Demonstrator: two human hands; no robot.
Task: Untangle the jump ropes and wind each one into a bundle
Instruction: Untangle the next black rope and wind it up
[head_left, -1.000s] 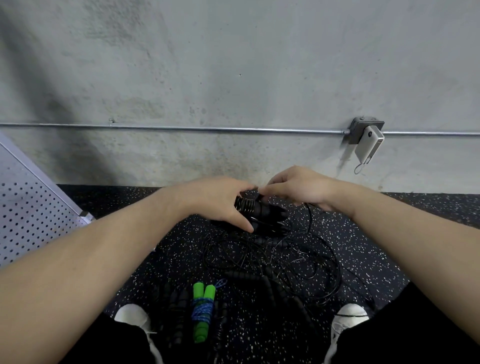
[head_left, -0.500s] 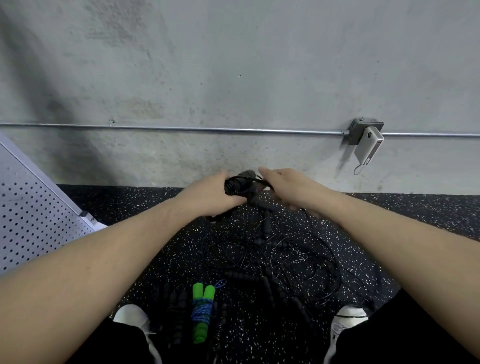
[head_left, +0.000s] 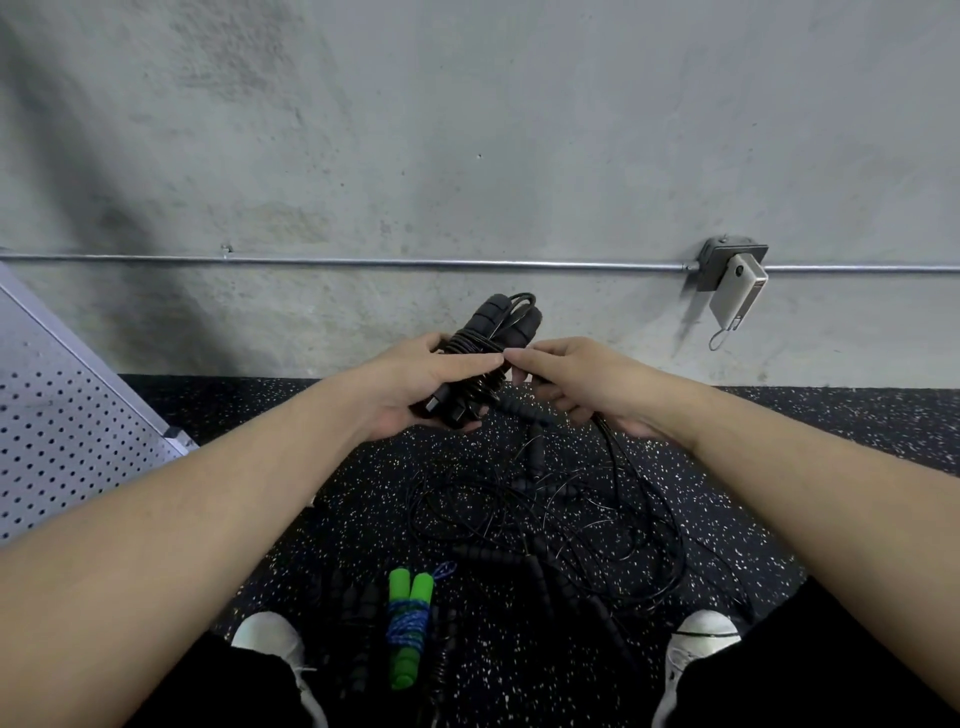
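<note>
My left hand (head_left: 415, 384) grips a black jump rope bundle (head_left: 493, 327), two black handles side by side with cord wound round their middle, tilted up toward the wall. My right hand (head_left: 576, 379) sits just right of it, fingertips meeting my left fingers, holding black cord and a beaded black rope (head_left: 524, 413) that hangs down. A tangle of black ropes (head_left: 550, 525) lies on the floor between my feet. A wound green-handled rope with blue cord (head_left: 408, 623) lies near my left shoe, beside dark bundles (head_left: 353, 618).
I sit on a black speckled rubber floor (head_left: 831, 426) facing a concrete wall with a metal conduit (head_left: 415, 263) and a junction box holding a white device (head_left: 735, 291). A perforated white panel (head_left: 62, 431) leans at the left. My white shoes (head_left: 701, 636) flank the ropes.
Both hands have lifted the black bundle off the floor and tipped its handles upward. The beaded rope now hangs from my right hand.
</note>
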